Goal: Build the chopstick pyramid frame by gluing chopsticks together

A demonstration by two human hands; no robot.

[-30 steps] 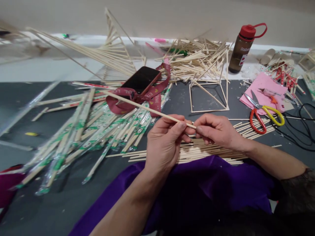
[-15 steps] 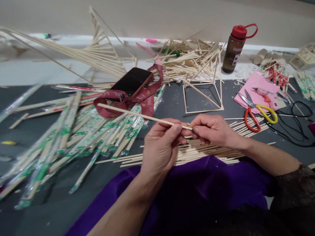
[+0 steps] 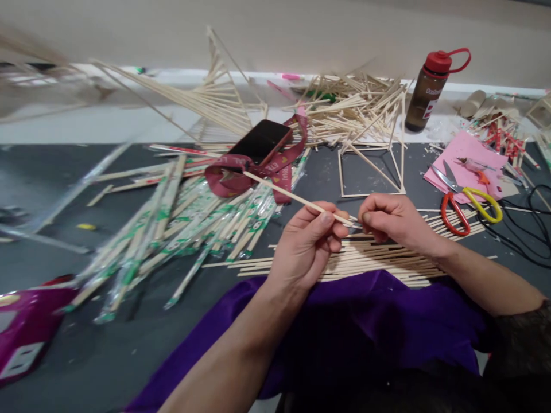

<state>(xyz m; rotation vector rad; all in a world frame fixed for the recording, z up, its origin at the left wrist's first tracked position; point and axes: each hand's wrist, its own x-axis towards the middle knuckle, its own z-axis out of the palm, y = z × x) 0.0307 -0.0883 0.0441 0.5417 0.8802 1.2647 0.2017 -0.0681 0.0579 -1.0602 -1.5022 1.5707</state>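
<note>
My left hand pinches a thin wooden chopstick between thumb and fingers. The stick slants up to the left, its far end in front of a maroon lanyard. Close to its near end, my right hand is closed, thumb against curled fingers. A small pale, shiny piece shows between the two hands; I cannot make out what it is or whether the right fingers hold it. Below both hands lies a spread of loose chopsticks, over a purple cloth.
Plastic-wrapped chopsticks cover the left of the dark table, near a phone. Behind stand a stick frame, a chopstick heap and a bottle. Scissors, pink paper and a black cord lie right.
The view has swung left, bringing a magenta packet into sight at the lower left. My right hand has drawn slightly away from the chopstick's end; my left hand still grips the stick.
</note>
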